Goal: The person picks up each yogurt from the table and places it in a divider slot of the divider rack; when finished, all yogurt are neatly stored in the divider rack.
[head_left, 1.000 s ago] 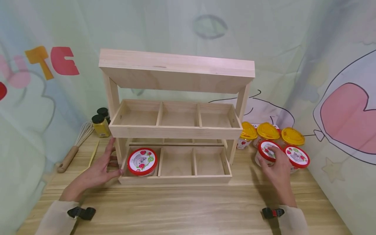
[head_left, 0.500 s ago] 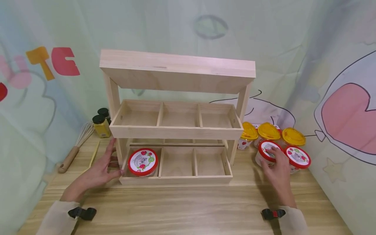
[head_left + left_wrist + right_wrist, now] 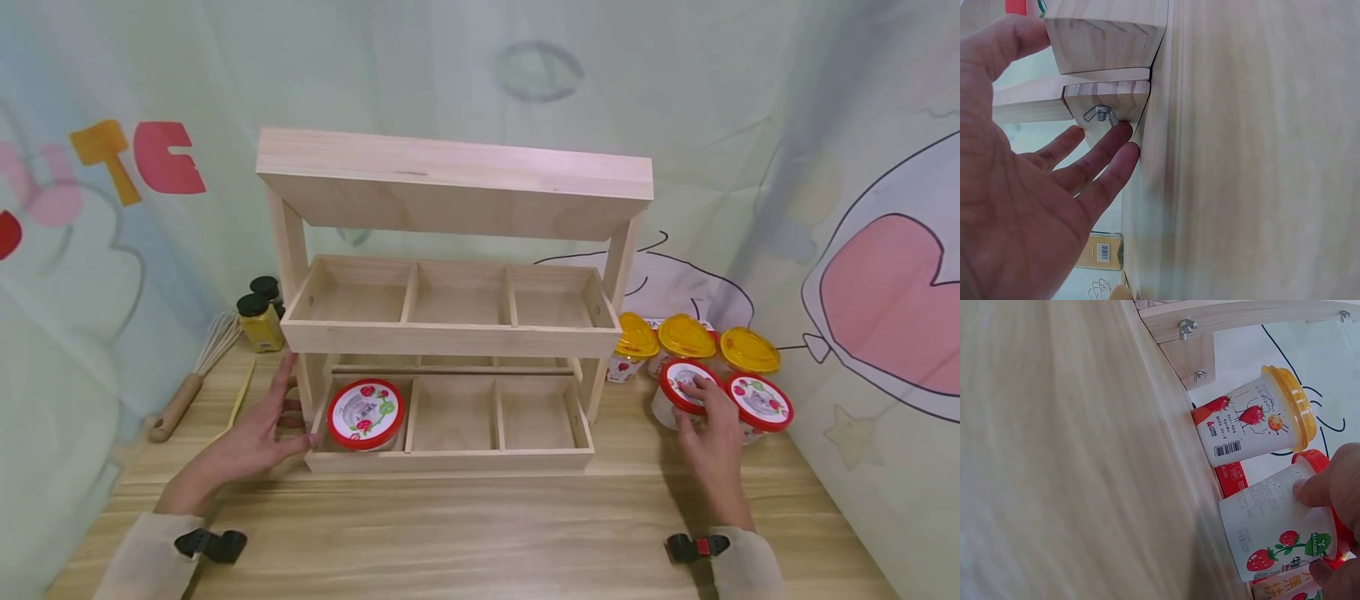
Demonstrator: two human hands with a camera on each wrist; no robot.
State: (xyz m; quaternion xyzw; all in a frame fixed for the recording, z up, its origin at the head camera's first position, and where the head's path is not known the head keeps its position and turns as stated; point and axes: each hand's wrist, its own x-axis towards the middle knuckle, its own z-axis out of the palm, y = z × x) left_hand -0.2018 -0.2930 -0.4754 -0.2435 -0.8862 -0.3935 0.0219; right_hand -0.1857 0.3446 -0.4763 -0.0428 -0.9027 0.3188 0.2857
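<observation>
A big surface (image 3: 465, 542) with stripy wood lines is holding everything up. A tall wooden rack (image 3: 450, 342) is standing on it, and I am calling that the middle of the clock, with twelve at the back. The person's left grip (image 3: 255, 433) is touching the rack's near corner at eight o'clock. It isn't grasping anything; its fingers are spreading loosely beside the wood, maybe to stop the rack from sliding. The right grip (image 3: 714, 442) is pinching a red-lidded cup (image 3: 673, 393) at four o'clock. Its thumb is pressing the cup's side, probably so the cup isn't tipping. A whisk (image 3: 197, 379) is lying between eight and nine. A second red-lidded cup (image 3: 760, 402) is sitting just outside the pinched one. A third red-lidded cup (image 3: 365, 417) is resting in the rack's bottom row at seven; the box walls are likely keeping it put. Three yellow-lidded cups (image 3: 686, 336) are lining up near three. Two black-topped jars (image 3: 260, 327) are standing at nine. A thin yellow stick (image 3: 242, 393) is lying at eight.
</observation>
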